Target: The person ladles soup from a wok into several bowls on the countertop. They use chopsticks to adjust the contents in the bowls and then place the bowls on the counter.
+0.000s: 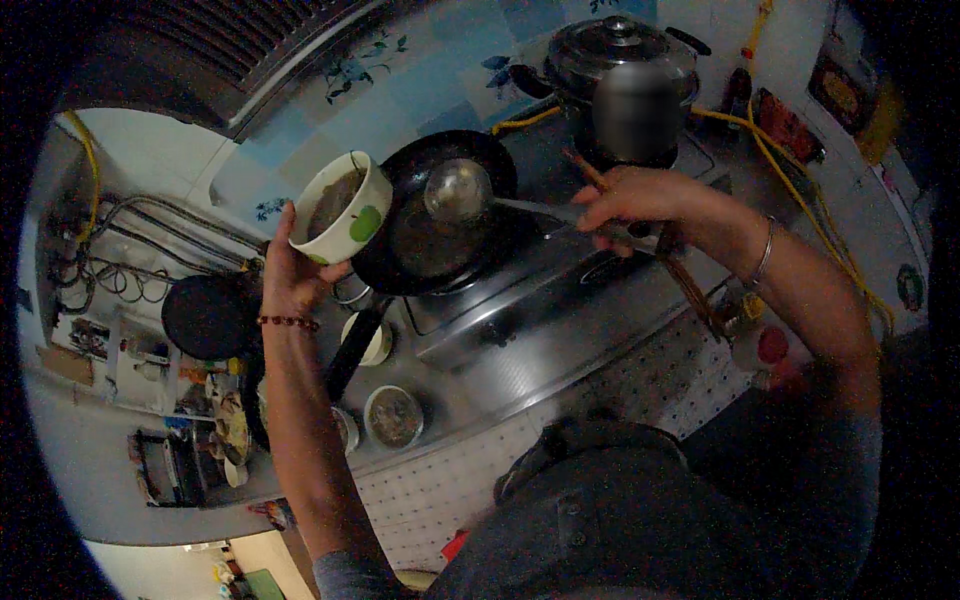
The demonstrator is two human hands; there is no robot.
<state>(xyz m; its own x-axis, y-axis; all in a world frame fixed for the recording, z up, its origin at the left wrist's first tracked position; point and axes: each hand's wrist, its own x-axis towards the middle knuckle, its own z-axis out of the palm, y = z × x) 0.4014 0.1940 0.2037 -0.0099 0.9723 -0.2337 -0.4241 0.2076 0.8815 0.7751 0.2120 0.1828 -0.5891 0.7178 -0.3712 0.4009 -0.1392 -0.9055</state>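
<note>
My left hand [292,270] grips a cream bowl [341,236] with a green apple print, tilted so that its dark, soupy contents show. Beside it, a black frying pan [375,262] sits on the stove, with a shallow layer of brownish liquid [439,244] in it. My right hand [645,202] is closed around the handle of a metal ladle [459,191], whose rounded bowl hangs over the pan. Wooden chopsticks [688,289] also pass through that hand, sticking out on both sides. What exactly the bowl holds is too dim to tell.
A lidded steel pot [619,52] stands at the back of the steel gas stove [495,322]. Below the pan handle [360,345] are a cream bowl [379,341] and a filled bowl [394,416]. A yellow hose [795,154] runs along the right; a range hood [187,60] overhangs upper left.
</note>
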